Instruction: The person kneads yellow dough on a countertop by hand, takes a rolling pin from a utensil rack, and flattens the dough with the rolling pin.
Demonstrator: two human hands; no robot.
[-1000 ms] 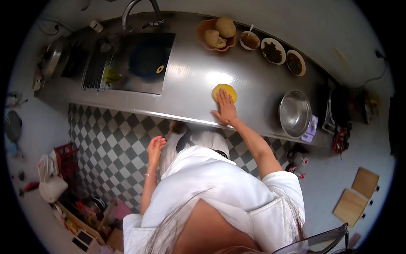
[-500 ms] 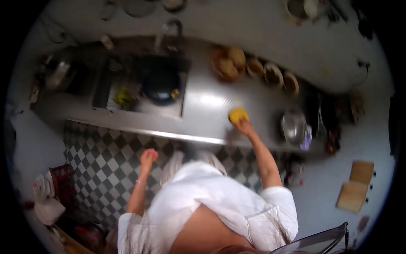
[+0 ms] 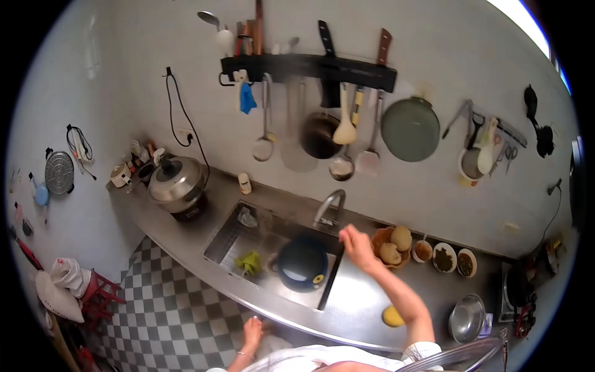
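Observation:
My right hand (image 3: 357, 248) is raised over the back of the counter, just right of the curved faucet (image 3: 329, 208). Its fingers are curled together and nothing shows in them. A round yellow sponge (image 3: 392, 316) lies on the metal counter below my right forearm. At the counter's front edge hangs my left hand (image 3: 252, 332), fingers loosely curled and nothing visible in it. In the sink (image 3: 325, 297) sits a dark blue pot (image 3: 302, 263) with a yellow mark. Left of the pot is a bunch of green vegetable (image 3: 248, 263).
Beside my right hand stands a basket (image 3: 381, 239) of round tan food, then small bowls (image 3: 444, 257) in a row. A steel bowl (image 3: 467, 318) is at the right, a large lidded cooker (image 3: 177, 183) at the left. Utensils hang from a wall rack (image 3: 297, 67).
My right hand has let go of the yellow sponge and moved toward the faucet. The sponge stays on the counter. The view has tilted up to the wall.

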